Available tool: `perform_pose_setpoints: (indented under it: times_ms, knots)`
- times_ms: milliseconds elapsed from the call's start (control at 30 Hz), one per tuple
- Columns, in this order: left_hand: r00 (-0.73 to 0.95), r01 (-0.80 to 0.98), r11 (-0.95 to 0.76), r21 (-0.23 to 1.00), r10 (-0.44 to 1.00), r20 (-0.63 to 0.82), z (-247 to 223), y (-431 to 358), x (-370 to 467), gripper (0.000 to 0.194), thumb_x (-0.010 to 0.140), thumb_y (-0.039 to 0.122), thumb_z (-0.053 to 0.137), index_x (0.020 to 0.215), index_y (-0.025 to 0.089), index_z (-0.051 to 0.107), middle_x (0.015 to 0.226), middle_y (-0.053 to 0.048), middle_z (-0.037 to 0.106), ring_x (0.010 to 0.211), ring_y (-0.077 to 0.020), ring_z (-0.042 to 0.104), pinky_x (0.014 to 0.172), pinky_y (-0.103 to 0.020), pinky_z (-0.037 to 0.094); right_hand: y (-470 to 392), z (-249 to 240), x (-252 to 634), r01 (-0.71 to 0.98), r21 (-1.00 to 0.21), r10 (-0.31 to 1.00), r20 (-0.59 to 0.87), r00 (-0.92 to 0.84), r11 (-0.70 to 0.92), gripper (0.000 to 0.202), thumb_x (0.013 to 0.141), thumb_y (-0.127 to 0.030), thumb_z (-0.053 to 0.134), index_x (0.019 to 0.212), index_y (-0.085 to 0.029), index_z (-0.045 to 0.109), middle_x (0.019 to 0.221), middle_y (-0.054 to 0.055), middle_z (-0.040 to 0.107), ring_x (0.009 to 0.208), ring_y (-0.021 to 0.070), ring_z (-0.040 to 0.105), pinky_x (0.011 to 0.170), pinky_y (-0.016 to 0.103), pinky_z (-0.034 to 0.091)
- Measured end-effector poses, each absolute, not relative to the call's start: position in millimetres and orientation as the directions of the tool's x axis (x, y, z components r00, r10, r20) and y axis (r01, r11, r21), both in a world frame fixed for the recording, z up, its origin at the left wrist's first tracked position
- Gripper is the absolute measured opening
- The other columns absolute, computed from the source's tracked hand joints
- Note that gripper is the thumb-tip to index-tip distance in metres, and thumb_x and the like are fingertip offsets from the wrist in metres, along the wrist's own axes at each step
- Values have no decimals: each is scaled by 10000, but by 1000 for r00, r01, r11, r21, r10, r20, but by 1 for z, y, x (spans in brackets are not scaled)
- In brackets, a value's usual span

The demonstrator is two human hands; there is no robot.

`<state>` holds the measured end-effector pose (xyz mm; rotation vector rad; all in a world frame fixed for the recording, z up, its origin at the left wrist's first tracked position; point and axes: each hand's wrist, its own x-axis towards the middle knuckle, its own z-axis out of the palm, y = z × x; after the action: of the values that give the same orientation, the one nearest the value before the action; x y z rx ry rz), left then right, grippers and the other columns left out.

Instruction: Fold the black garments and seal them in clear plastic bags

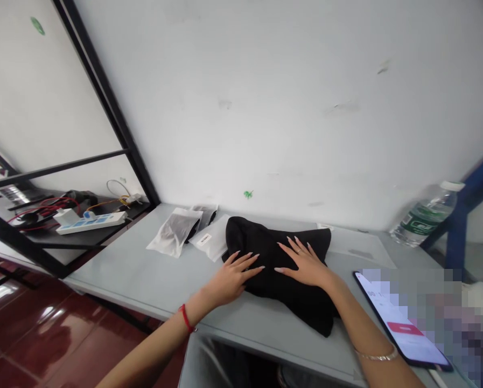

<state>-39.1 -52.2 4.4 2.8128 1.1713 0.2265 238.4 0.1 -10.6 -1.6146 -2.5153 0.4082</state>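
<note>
A piece of black cloth (265,269), perhaps a garment, lies on the grey table in front of me; its exact kind does not show. My left hand (233,276) rests on its left part with the fingers stretched out. On the right part, my right hand (306,265) lies flat with fingers spread. Neither hand grips the fabric. A frosted plastic bag (211,237) with a small label touches or nearly touches the cloth's left edge. Behind the cloth on the right lies another flat translucent bag (358,245).
Two filled bags, one in front (175,231), lie at the table's back left. A phone (403,323) with a cable is at the right, near a water bottle (427,215) by the wall. A power strip (91,222) sits on the black-framed shelf at left.
</note>
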Motion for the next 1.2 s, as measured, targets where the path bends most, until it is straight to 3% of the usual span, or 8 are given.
perform_pose_setpoints:
  times_ms: [200, 333, 433, 567, 700, 933, 1100, 1200]
  knots:
    - [620, 733, -648, 207, 761, 189, 18, -67, -62, 705, 777, 33, 456, 1436, 281, 416, 1504, -46, 419, 1415, -232, 346, 1176, -520, 220, -4, -3, 240, 878, -316, 924, -11, -382, 359, 813, 859, -784, 215, 1526, -318, 216, 1624, 74, 107, 1480, 306, -2, 1182, 549, 75]
    - [693, 666, -678, 311, 717, 78, 20, -77, -72, 580, 855, 345, 613, 1409, 255, 466, 1495, -96, 427, 1388, -285, 387, 1166, -525, 249, -6, -4, 235, 903, -298, 934, -79, -347, 310, 856, 824, -819, 252, 1521, -323, 233, 1618, 83, 144, 1466, 376, -14, 1165, 603, 52]
    - [568, 705, -603, 372, 795, 212, 25, -64, -85, 447, 931, 419, 509, 1349, 263, 534, 1450, -91, 490, 1336, -238, 461, 1146, -450, 316, -12, -1, 226, 886, -319, 932, -22, -362, 337, 840, 827, -811, 272, 1527, -357, 177, 1630, 58, 62, 1457, 393, -66, 1153, 633, 41]
    - [353, 884, -399, 243, 911, 211, 18, -31, -112, 657, 849, 385, 594, 1448, 193, 403, 1499, -173, 398, 1389, -331, 371, 1130, -552, 281, -17, 1, 213, 839, -354, 902, 35, -430, 413, 772, 849, -780, 299, 1513, -448, 86, 1629, -8, -54, 1450, 390, -123, 1126, 683, 34]
    - [325, 932, -336, 137, 941, 93, -2, -13, -127, 738, 809, 302, 596, 1486, 178, 333, 1521, -178, 358, 1412, -342, 325, 1122, -527, 310, -14, -5, 209, 855, -331, 869, -161, -468, 400, 888, 761, -810, 452, 1496, -487, 71, 1629, -22, -42, 1439, 429, -121, 1094, 725, -8]
    - [98, 964, -163, 210, 953, 287, 10, 6, -133, 511, 818, 88, 412, 1284, 178, 601, 1202, -109, 681, 1058, -291, 662, 914, -400, 515, -6, -3, 218, 838, -375, 815, -278, -509, 396, 1020, 641, -828, 581, 1475, -521, 82, 1621, -26, -73, 1427, 405, -171, 1087, 702, -96]
    - [-135, 929, -87, 359, 824, 550, 57, 22, -148, 465, 822, 119, 420, 1217, 190, 656, 814, -58, 742, 824, -260, 696, 835, -366, 523, -9, 3, 222, 808, -397, 770, -301, -562, 435, 1040, 621, -812, 620, 1474, -515, 104, 1618, -18, -77, 1419, 388, -204, 1075, 696, -125]
    - [-182, 874, -166, 457, 759, 625, 77, 27, -140, 425, 890, 187, 385, 1222, 176, 650, 856, -69, 744, 823, -253, 696, 837, -374, 528, -11, 4, 223, 782, -411, 736, -307, -603, 469, 1057, 604, -802, 647, 1471, -517, 114, 1619, -22, -68, 1420, 398, -199, 1070, 704, -126]
